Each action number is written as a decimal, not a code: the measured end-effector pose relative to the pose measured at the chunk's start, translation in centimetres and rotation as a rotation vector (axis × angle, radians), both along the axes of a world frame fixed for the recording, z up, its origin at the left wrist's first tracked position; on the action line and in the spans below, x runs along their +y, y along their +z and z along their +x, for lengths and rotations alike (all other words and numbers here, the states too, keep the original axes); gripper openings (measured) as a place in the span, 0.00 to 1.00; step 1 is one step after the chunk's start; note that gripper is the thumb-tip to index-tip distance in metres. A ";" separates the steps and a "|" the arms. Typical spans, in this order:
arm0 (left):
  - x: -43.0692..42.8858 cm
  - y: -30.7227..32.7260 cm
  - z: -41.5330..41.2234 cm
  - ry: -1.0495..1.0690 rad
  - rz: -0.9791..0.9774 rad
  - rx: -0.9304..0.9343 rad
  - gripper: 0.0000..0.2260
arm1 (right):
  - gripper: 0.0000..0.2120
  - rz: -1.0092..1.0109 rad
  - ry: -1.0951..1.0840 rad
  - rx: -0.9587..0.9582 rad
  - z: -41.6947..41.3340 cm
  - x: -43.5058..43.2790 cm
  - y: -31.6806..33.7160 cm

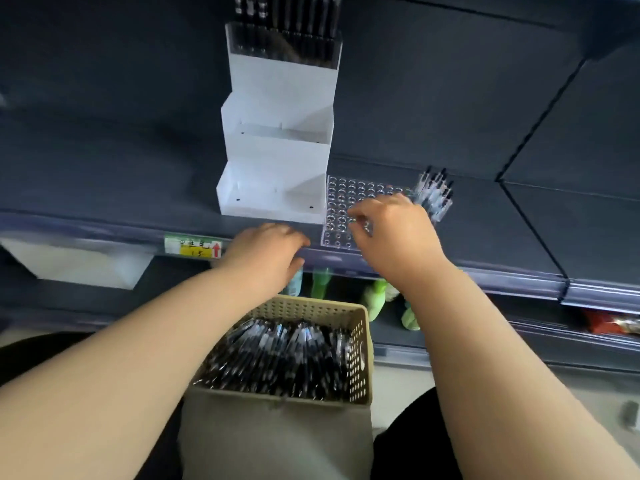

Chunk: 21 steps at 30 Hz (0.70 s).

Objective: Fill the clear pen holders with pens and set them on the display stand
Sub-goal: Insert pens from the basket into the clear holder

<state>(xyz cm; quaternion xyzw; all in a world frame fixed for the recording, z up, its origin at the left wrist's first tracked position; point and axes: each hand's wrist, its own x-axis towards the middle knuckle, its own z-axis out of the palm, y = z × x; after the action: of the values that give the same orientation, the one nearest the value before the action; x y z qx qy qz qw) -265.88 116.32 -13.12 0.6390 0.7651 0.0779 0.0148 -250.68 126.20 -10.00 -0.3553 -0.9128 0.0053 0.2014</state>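
On the dark shelf [104, 199] stands the white tiered display stand [277, 150]. Nearer, a beige basket [311, 306] holds loose pens [284, 358]. Right of the stand lies the clear pen holder [341, 199]. The right hand [391, 225] arches over it, fingers curled down; any grip cannot be told. The left hand [268, 252] rests palm-down at the shelf edge, fingers loose, empty.

A yellow-and-green price tag [193, 246] sits on the dark shelf edge [485, 273]. Green bottles [375, 299] stand on the shelf below.
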 end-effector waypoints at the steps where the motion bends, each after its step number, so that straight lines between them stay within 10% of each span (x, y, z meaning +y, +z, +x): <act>1: -1.0 -0.5 -0.1 0.024 -0.038 0.001 0.16 | 0.10 -0.033 0.017 -0.053 -0.3 -0.8 -0.8; 10: -5.3 -7.9 0.2 0.189 -0.263 -0.173 0.13 | 0.13 -0.588 -0.116 -0.607 -2.5 -6.7 -11.1; 21: -3.3 -15.6 1.3 0.453 -0.480 -0.396 0.16 | 0.14 -0.828 -0.354 -0.311 -4.0 -8.2 -17.1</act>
<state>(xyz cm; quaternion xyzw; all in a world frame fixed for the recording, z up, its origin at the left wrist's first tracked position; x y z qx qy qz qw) -264.62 113.00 -28.72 0.4047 0.8657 0.0197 0.2938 -254.64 117.98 -27.07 -0.5525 -0.7786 0.2808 -0.0981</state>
